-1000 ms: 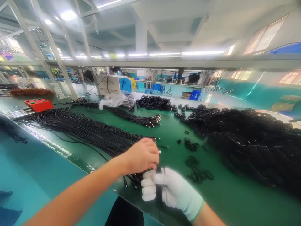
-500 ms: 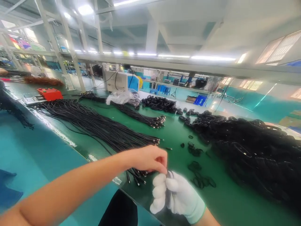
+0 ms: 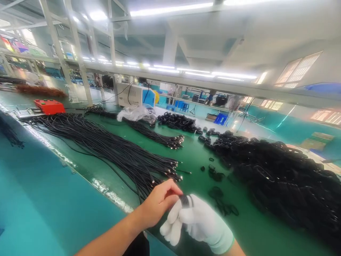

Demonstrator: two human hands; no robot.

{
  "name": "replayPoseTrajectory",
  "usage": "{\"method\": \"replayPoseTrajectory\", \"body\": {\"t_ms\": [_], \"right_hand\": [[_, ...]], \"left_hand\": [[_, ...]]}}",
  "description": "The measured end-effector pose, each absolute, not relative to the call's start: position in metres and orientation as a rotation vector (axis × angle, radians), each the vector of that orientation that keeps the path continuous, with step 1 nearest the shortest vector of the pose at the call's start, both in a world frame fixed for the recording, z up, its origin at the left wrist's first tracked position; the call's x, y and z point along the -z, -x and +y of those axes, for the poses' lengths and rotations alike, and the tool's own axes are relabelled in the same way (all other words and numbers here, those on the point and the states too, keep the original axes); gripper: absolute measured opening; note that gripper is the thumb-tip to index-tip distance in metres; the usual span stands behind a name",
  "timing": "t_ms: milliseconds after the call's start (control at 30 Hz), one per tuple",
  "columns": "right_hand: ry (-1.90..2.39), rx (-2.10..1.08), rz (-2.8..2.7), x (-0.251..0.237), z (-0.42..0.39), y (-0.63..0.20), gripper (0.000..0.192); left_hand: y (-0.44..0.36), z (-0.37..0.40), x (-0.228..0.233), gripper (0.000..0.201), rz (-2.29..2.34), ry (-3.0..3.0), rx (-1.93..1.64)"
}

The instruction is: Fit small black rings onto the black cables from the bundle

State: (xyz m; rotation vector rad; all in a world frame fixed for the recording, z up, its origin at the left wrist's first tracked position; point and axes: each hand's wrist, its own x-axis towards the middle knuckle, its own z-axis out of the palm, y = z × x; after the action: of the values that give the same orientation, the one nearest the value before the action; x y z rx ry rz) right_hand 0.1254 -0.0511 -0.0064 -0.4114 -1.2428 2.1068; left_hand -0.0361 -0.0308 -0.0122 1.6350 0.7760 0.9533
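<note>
Low in the middle of the head view, my bare left hand [image 3: 161,201] is closed, its thumb and forefinger pinched at the fingers of the other hand. My right hand [image 3: 197,222] wears a white knit glove and is curled closed. Several thin black bands [image 3: 186,201] circle a gloved finger, right beside my left fingertips. What lies inside either grip is hidden. Just beyond my left hand, a long bundle of black cables [image 3: 106,145] lies on the green table [image 3: 157,156], its metal connector ends [image 3: 174,172] toward me.
A big heap of black loops [image 3: 269,174] covers the right side, with loose black rings [image 3: 226,208] nearer. A second cable bundle [image 3: 157,135], plastic bag [image 3: 137,113], red box with buttons [image 3: 49,106] and white-and-blue machine [image 3: 135,95] stand farther back. A shelf beam [image 3: 170,73] spans above.
My left hand has come lower and nearer, its forearm swinging rightward. My gloved hand has turned, so the black bands on its finger now show. The view has shifted slightly.
</note>
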Motion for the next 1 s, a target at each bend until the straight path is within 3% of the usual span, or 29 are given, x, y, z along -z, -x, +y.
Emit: {"method": "replayPoseTrajectory", "body": {"t_ms": [100, 367, 867, 1000], "right_hand": [[0.406, -2.096, -1.319, -0.003, -0.054, -0.122, 0.027], [0.408, -2.134, -1.541, -0.028, -0.068, -0.109, 0.028], [0.506, -2.076, -1.640, -0.055, -0.089, -0.094, 0.021], [0.536, -2.031, -1.611, -0.055, -0.095, -0.094, 0.022]], "left_hand": [[0.038, -0.039, 0.012, 0.010, 0.796, -1.742, -1.081], [0.054, -0.058, -0.001, 0.010, 0.728, -1.798, -1.017], [0.051, -0.079, 0.008, 0.023, 0.564, -2.107, -1.618], [0.053, -0.085, 0.002, 0.025, 0.582, -2.162, -1.623]]}}
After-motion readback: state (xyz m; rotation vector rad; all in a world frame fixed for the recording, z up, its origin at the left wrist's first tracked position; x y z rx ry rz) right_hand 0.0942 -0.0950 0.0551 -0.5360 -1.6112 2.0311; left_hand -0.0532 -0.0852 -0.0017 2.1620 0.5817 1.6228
